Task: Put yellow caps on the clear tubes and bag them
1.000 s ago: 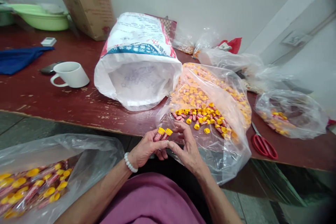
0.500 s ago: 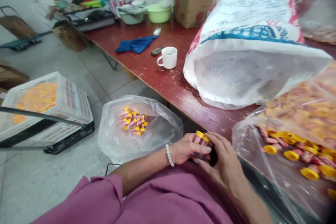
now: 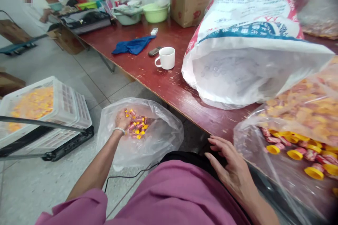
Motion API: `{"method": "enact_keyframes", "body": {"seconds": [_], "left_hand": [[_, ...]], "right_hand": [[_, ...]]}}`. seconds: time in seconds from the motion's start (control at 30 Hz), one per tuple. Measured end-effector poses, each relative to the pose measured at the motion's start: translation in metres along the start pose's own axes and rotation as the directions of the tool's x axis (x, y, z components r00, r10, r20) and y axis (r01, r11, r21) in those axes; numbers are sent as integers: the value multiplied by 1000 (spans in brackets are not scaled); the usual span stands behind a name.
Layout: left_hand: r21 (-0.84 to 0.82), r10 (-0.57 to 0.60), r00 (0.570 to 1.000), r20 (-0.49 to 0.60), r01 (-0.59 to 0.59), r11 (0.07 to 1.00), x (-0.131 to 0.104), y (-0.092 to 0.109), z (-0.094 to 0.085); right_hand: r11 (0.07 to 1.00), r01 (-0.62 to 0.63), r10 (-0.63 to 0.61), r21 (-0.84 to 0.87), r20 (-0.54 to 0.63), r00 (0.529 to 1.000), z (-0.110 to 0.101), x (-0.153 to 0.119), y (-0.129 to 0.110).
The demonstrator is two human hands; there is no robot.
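My left hand (image 3: 123,119), with a white bead bracelet, reaches into a clear plastic bag (image 3: 163,137) on the floor. Its fingers are at small tubes with yellow caps (image 3: 138,126) inside; whether they still hold any is too small to tell. Empty and with fingers apart, my right hand (image 3: 228,158) hovers by the table's front edge. To its right, more yellow-capped tubes (image 3: 295,153) spill from a clear bag on the red table (image 3: 163,81). A large white sack (image 3: 237,66) lies with its mouth open behind them.
A white mug (image 3: 167,58), a blue cloth (image 3: 134,45), basins (image 3: 155,13) and a cardboard box (image 3: 188,0) are on the table. At left stands a white crate (image 3: 71,102) of yellow pieces on a trolley. A person (image 3: 34,10) is at the far left.
My left hand has moved from beside my right hand, where it held yellow-capped tubes, left into the floor bag. My right hand has come away from the tubes and opened.
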State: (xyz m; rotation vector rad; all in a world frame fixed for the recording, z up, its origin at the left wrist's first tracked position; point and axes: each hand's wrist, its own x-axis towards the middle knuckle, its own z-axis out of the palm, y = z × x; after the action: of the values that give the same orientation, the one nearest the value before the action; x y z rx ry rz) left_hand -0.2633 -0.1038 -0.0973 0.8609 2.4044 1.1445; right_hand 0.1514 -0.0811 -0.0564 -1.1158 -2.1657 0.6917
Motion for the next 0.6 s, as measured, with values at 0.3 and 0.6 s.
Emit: {"method": "enact_keyframes", "body": {"seconds": [0.3, 0.6], "left_hand": [[-51, 529, 842, 104, -526, 849, -70, 105, 65], [139, 775, 483, 408, -871, 470, -13, 278, 222]], "right_hand": [[999, -1, 3, 51, -49, 999, -15, -5, -7], [981, -149, 98, -125, -345, 933, -75, -35, 8]]}}
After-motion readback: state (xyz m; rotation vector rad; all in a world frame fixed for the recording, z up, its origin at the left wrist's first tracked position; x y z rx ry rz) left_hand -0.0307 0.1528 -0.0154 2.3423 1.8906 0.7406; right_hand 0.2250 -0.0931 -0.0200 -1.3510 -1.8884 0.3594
